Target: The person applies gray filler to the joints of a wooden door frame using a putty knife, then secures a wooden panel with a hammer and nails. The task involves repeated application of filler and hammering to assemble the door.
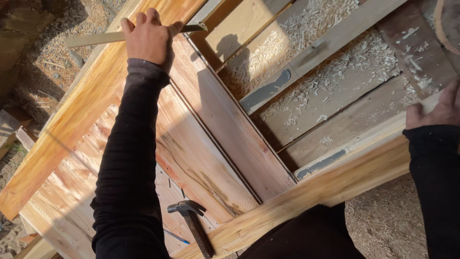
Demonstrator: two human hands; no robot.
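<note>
Clamped in the left hand [149, 37], a pale wooden strip [96, 38] lies across the far rail [76, 115] of a wooden frame, its dark-tipped end [194, 28] reaching out past the fingers over the frame's opening; the hand's fingers curl over the strip from above, a black sleeve [127, 163] running down the arm toward the camera; the right hand [438, 108], only partly in view at the picture's edge, rests flat with fingers spread on the near rail [306, 192], closed on nothing; reddish boards [211, 144] fill the left part of the frame, while wood shavings [335, 81] lie thick between the bare slats on the right; a black claw hammer [191, 223] lies on the boards near the lower corner, well apart from both hands, with a blue pencil [176, 236] just beside it; sunlit sawdust covers the ground around the frame.
</note>
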